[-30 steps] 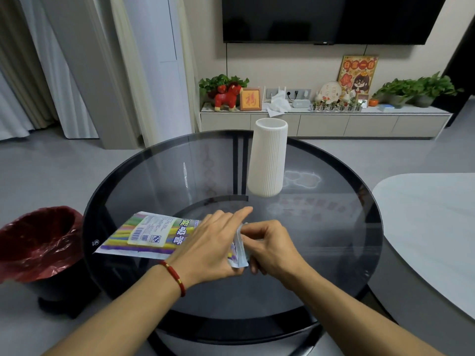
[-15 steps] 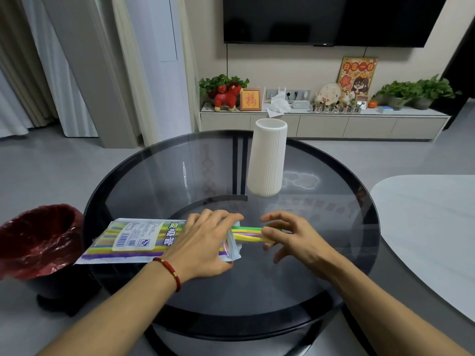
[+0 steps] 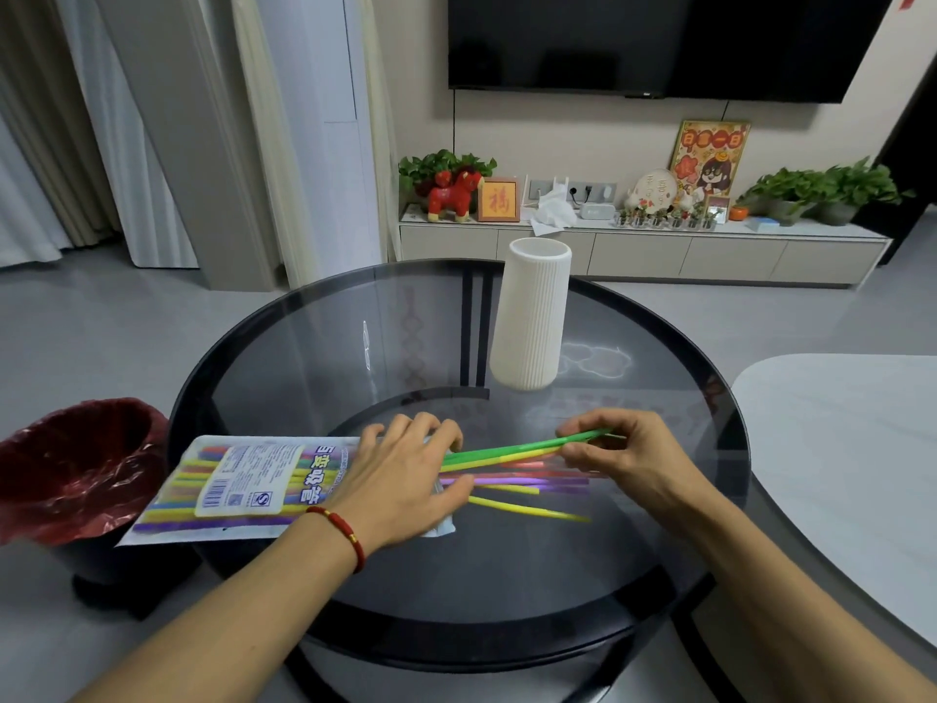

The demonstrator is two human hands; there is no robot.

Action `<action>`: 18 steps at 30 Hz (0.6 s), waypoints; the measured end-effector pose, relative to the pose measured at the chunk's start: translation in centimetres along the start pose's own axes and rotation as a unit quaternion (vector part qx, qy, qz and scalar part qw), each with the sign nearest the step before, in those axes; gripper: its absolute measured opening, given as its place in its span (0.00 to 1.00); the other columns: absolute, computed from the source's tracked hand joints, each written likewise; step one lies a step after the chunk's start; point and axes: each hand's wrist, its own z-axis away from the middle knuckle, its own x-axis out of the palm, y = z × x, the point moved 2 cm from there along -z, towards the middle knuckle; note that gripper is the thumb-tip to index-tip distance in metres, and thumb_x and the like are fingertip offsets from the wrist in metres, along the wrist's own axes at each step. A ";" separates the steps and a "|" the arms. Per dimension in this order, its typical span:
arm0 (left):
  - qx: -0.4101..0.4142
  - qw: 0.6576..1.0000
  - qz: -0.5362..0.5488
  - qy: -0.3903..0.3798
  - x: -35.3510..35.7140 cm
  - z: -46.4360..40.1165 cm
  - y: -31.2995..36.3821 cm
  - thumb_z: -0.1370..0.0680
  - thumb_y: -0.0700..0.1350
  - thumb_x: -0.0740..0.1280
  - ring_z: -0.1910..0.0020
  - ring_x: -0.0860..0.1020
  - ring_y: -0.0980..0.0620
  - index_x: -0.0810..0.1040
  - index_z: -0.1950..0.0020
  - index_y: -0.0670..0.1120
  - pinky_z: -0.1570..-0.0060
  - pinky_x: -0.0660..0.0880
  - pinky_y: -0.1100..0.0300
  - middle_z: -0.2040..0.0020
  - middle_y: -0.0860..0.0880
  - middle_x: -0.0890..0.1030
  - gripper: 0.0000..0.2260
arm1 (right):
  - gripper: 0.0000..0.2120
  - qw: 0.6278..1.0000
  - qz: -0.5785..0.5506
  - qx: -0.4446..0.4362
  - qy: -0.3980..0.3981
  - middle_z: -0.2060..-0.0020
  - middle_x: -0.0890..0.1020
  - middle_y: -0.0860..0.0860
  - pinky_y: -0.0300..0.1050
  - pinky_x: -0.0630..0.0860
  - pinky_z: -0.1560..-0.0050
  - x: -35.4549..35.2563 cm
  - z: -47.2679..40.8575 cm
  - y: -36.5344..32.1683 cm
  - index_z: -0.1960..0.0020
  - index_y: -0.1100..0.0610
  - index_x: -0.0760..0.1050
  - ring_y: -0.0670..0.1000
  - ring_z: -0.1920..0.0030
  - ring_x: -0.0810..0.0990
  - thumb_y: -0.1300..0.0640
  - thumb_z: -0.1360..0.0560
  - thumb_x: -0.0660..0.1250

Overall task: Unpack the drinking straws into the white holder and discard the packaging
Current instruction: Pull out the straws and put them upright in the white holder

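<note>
A clear straw packet (image 3: 243, 487) with a white label lies flat on the round glass table (image 3: 583, 575), its left end past the table edge. My left hand (image 3: 400, 482) presses on the packet's open right end. Several coloured straws (image 3: 512, 471) stick out of that opening to the right, fanned over the glass. My right hand (image 3: 626, 456) pinches a green and yellow bunch of them by the tips. The white ribbed holder (image 3: 530, 322) stands upright and apart, at the back of the table.
A bin lined with a red bag (image 3: 76, 466) stands on the floor just left of the table. A white table top (image 3: 852, 464) reaches in from the right. A low TV cabinet (image 3: 644, 251) with plants and ornaments runs along the far wall.
My right hand moved from the packet's mouth to the right, drawing several straws partway out. The packet slid left a little under my left hand.
</note>
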 end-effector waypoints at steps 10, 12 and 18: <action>-0.018 0.999 -0.017 -0.020 0.1 -0.2 0.7 0.17 0.58 0.49 0.41 0.69 0.48 0.67 0.42 0.55 0.37 0.65 0.44 0.40 0.53 0.70 0.12 | 0.09 0.959 -0.278 0.043 0.043 0.60 0.83 0.58 0.42 0.82 0.65 -1.8 0.4 -0.4 0.52 0.58 0.84 0.52 0.64 0.84 0.59 0.31 0.78; -0.032 0.999 -0.026 -0.012 0.0 -0.5 0.9 0.16 0.57 0.48 0.43 0.69 0.48 0.67 0.42 0.53 0.38 0.66 0.45 0.40 0.52 0.70 0.13 | 0.13 0.937 -0.330 0.080 0.078 0.60 0.80 0.59 0.47 0.84 0.65 -0.7 0.3 -1.2 0.48 0.58 0.78 0.55 0.64 0.84 0.53 0.29 0.75; -0.059 0.998 -0.013 0.017 -0.3 -0.7 1.6 0.16 0.56 0.46 0.46 0.70 0.47 0.67 0.45 0.52 0.42 0.67 0.48 0.45 0.52 0.72 0.13 | 0.37 0.945 -0.288 0.156 0.023 0.49 0.78 0.61 0.48 0.83 0.64 5.2 1.3 -2.6 0.38 0.59 0.75 0.54 0.61 0.82 0.32 0.33 0.75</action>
